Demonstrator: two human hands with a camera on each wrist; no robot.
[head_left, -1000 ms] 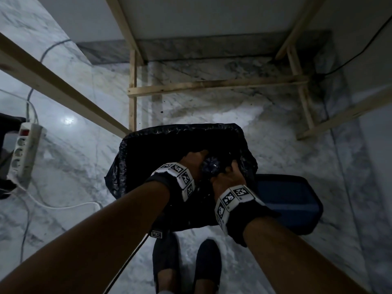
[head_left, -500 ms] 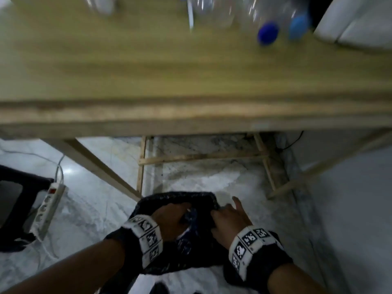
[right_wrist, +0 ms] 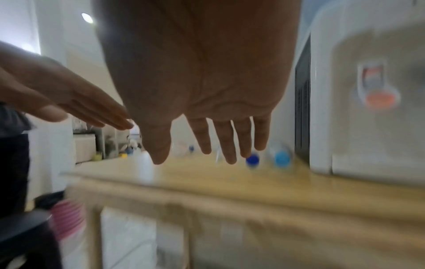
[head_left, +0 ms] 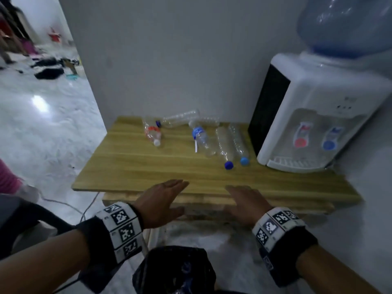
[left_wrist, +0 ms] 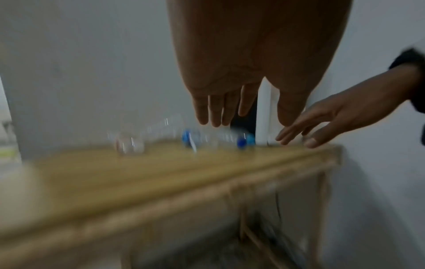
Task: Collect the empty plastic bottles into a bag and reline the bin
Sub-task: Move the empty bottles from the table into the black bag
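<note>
Head view: both hands reach forward over the near edge of the wooden table (head_left: 131, 166), palms down, fingers straight and holding nothing. The left hand (head_left: 161, 200) and right hand (head_left: 244, 202) are side by side and apart, well short of the empty bottles (head_left: 224, 143) lying on their sides toward the back of the table. One bottle has a red label (head_left: 152, 132), another a blue label (head_left: 199, 134), and two with blue caps lie just beside the water dispenser (head_left: 314, 115). The black bag (head_left: 176, 270) sits on the floor below, between the arms, with something shiny in it, probably a bottle. It seems to be placed there so bottles can be dropped straight down from the table.

Left wrist view: blurred by motion. The left hand's fingers (left_wrist: 216, 109) hang straight and loose above the table edge, nothing in them. The right hand comes in from the side with its fingers spread, also empty. The bottles show only as smears behind.

Right wrist view: also blurred. The right hand's fingers (right_wrist: 227, 142) point down toward the two blue caps (right_wrist: 252, 160), not touching them. The spread, flat hands suggest a reach to gather more bottles, likely one in each hand.
</note>
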